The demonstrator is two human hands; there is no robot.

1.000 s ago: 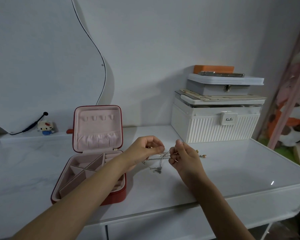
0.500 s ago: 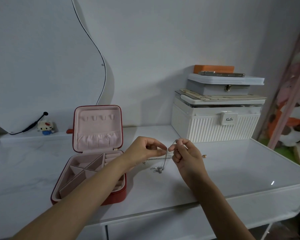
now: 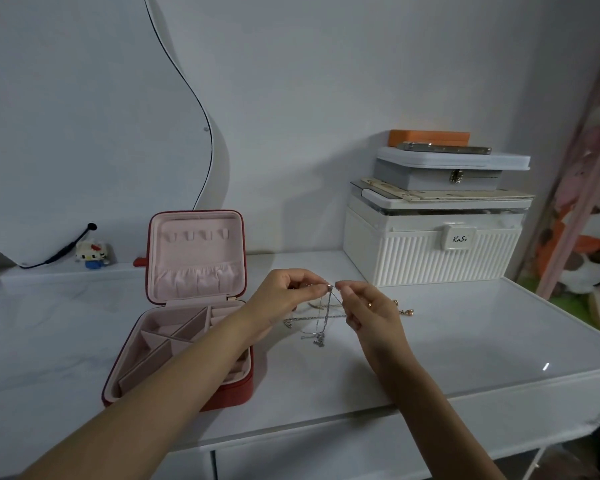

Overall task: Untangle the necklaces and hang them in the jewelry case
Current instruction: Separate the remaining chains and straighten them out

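A red jewelry case (image 3: 187,341) with pink lining stands open on the white table, its lid upright with several small hooks (image 3: 200,234) and a gathered pocket. Right of it, my left hand (image 3: 284,296) and my right hand (image 3: 371,310) meet fingertip to fingertip, both pinching the top of a thin silver necklace (image 3: 323,320). Its chain hangs down to the table, where a small pendant and more tangled chain lie. A gold-toned chain with beads (image 3: 407,311) lies on the table behind my right hand.
A white ribbed storage box (image 3: 430,251) with stacked grey and orange boxes on top stands at the back right. A curved mirror (image 3: 84,116) leans on the wall at left, with a small toy figure (image 3: 92,252) beside it. The table's front edge (image 3: 326,424) runs below my forearms.
Both hands have risen a little, lifting the silver chain so it hangs longer. The fingertips have come together at the chain's top.
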